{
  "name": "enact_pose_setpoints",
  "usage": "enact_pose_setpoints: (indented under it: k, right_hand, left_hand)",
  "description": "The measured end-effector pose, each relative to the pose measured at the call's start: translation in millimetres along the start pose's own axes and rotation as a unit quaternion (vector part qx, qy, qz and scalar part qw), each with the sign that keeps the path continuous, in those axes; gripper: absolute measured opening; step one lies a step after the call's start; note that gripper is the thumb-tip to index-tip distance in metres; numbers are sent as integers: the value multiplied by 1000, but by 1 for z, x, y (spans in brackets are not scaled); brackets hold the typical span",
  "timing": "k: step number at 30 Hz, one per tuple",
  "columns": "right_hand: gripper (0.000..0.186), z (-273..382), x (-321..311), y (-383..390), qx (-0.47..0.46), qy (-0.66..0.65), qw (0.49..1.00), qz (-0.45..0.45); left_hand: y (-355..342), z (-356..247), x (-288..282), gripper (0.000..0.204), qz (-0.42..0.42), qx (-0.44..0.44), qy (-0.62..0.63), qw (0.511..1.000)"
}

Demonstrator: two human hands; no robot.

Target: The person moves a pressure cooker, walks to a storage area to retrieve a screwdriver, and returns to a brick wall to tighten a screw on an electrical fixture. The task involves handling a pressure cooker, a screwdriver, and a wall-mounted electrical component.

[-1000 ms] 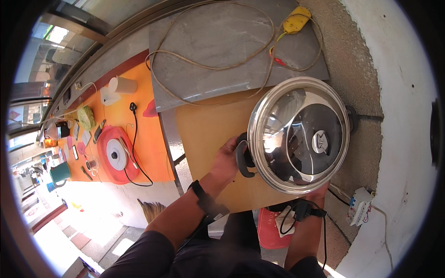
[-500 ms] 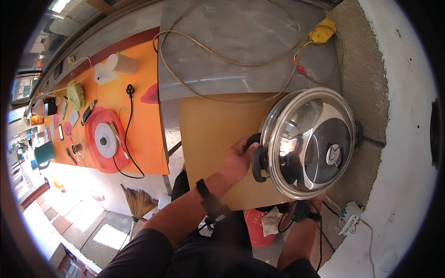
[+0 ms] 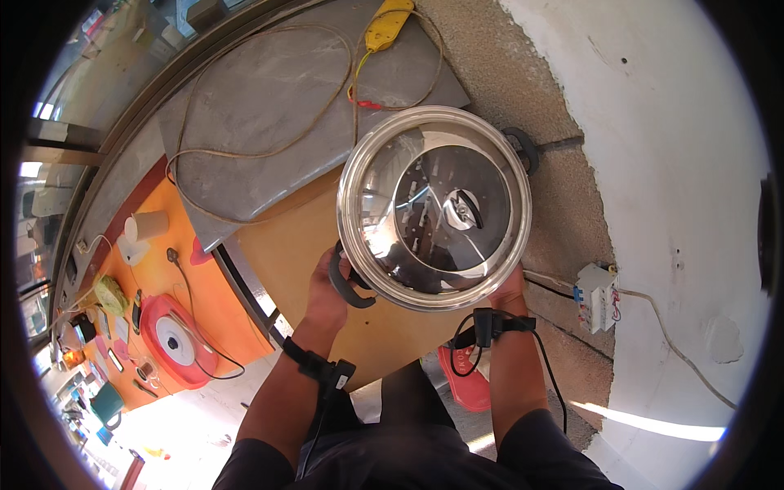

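A shiny steel pot (image 3: 354,269) with a domed lid (image 3: 384,184) is in front of me, tilted so the lid's top faces me. The lid has a dark round centre and a metal knob. At the pot's near left side, my left hand (image 3: 327,292) is closed by a black side handle (image 3: 347,282), its fingers partly hidden behind it. My right hand (image 3: 512,288) holds the pot from its near right underside, with most fingers hidden by the rim. A second black handle (image 3: 523,151) sticks out at the far right. Beneath is a tan board (image 3: 286,253).
A grey slab (image 3: 269,98) carries a loose cable and a yellow socket block (image 3: 388,24). On the right are a rough ledge (image 3: 563,212) and a wall breaker box (image 3: 598,298). Leftward, an orange table (image 3: 237,314) holds a red tray (image 3: 155,310) and a cabbage (image 3: 110,296).
The view has turned to the right. My right hand has come up against the pot's near right side. The pot has swung left in view, and my left hand stays by its handle.
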State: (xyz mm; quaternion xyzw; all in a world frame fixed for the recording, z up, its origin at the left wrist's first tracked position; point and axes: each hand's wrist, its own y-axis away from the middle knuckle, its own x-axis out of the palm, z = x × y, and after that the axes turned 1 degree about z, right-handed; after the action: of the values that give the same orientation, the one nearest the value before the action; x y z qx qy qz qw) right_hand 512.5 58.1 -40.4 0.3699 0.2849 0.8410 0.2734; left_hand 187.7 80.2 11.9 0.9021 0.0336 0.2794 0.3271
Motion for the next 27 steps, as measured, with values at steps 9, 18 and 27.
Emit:
enact_pose_setpoints:
  k: [9, 18, 27]
  right_hand:
    - [43, -21, -52, -32, -28, 102, 993, 54]
    - [46, 28, 43, 34, -118, 94, 987, 56]
    - [40, 20, 53, 54, -51, 53, 992, 98]
  left_hand:
    - [18, -11, 15, 38, 24, -21, -51, 998]
    - [72, -34, 9, 43, -33, 6, -110, 993]
    - [66, -41, 37, 32, -24, 22, -234, 972]
